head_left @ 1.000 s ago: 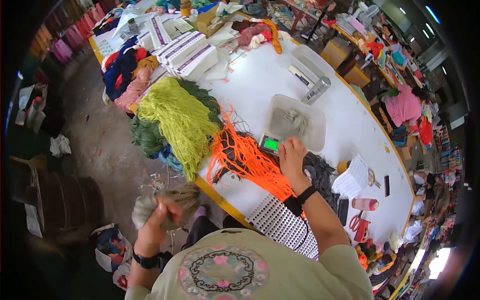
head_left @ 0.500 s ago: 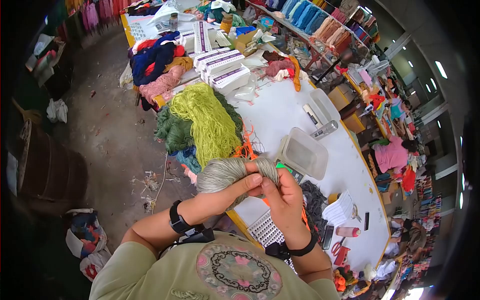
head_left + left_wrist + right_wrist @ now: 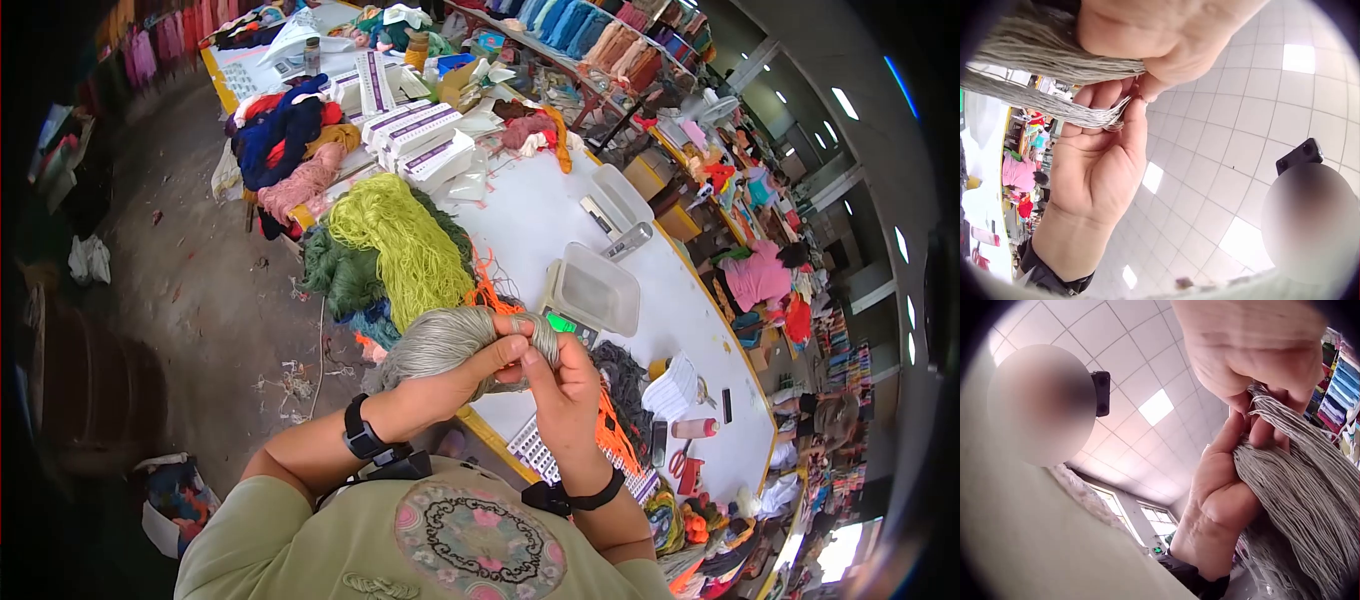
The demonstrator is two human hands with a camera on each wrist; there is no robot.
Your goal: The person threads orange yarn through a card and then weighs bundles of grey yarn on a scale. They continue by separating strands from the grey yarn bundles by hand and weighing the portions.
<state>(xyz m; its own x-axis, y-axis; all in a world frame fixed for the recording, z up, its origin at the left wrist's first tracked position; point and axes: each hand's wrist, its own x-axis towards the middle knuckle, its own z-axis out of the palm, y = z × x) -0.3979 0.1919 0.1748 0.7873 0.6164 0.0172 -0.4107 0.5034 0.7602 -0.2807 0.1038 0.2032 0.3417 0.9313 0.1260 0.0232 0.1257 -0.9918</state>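
A skein of grey yarn (image 3: 438,345) is held up in front of the shirt, above the table's near edge. The left hand (image 3: 450,385) grips the skein, its thumb against the strands. Facing it, the right hand (image 3: 565,395) pinches a thinner looped part of the same yarn, and the fingertips of both hands meet. In the left wrist view the right hand (image 3: 1094,172) is palm up with its fingers curled round the strand ends (image 3: 1107,117). The right wrist view shows the left hand (image 3: 1222,503) under the thicker bundle (image 3: 1291,494).
Behind the hands lie lime yarn (image 3: 405,250), dark green yarn (image 3: 340,270) and orange yarn (image 3: 618,435). A clear tub (image 3: 597,290) stands by a scale with a green display (image 3: 560,323). White boxes (image 3: 420,140), red scissors (image 3: 679,462) and paper sheets (image 3: 672,388) are on the table.
The right hand has left the scale and come to the grey yarn, which the left hand has lifted from low at the left. The tub now looks empty.
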